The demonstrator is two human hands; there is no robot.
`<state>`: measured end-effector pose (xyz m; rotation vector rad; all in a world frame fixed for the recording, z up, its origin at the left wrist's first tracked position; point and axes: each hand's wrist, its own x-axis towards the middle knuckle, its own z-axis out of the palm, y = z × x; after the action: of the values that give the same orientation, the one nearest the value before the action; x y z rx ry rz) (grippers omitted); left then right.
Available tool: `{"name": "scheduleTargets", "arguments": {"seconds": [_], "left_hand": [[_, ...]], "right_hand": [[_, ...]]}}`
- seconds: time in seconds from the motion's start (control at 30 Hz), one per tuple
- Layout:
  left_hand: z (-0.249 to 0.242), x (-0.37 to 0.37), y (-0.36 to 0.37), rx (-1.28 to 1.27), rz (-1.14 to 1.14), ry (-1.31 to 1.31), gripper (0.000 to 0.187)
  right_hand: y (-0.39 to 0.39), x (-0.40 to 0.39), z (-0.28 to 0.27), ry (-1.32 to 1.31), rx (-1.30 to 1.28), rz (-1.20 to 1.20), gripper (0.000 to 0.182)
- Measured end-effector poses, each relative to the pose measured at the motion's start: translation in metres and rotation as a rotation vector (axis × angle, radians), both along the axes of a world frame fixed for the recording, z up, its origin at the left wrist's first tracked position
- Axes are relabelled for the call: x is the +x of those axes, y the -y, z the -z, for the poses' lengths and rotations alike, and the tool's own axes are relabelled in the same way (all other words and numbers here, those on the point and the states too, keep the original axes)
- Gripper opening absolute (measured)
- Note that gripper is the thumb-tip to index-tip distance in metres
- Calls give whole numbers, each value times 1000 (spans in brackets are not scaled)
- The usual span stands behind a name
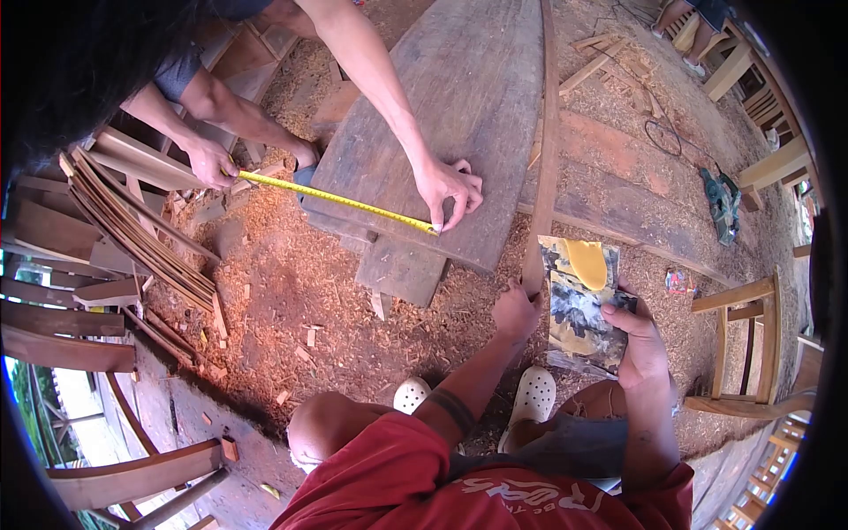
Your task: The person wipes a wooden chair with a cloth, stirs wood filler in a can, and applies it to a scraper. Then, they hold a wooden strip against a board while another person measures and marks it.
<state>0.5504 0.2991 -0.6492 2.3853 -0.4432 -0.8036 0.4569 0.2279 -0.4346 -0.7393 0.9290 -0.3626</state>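
My left hand point(515, 311) is closed around the lower end of a long, narrow wooden strip point(546, 150), which runs up to the top edge of the view. My right hand point(640, 340) grips a thin board point(574, 331) smeared with black, tan and whitish paste. A yellow plastic spreader point(586, 263) lies against the upper part of that board. To the left, another person's hands stretch a yellow tape measure point(336, 199) across a wide wooden plank point(450, 115).
Sawdust and wood chips cover the ground. Bundled curved strips point(141, 234) lie at left. On the right are a wooden chair frame point(742, 340) and a green power tool point(722, 205) with a cord. Someone's legs point(685, 31) show at top right.
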Motion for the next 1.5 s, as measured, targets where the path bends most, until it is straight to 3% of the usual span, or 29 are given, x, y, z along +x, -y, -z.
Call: {"name": "scheduleTargets", "arguments": {"seconds": [1.5], "left_hand": [[-5, 2, -3, -40, -39, -85, 57]], "right_hand": [[1, 4, -1, 61, 4, -28, 58]]}}
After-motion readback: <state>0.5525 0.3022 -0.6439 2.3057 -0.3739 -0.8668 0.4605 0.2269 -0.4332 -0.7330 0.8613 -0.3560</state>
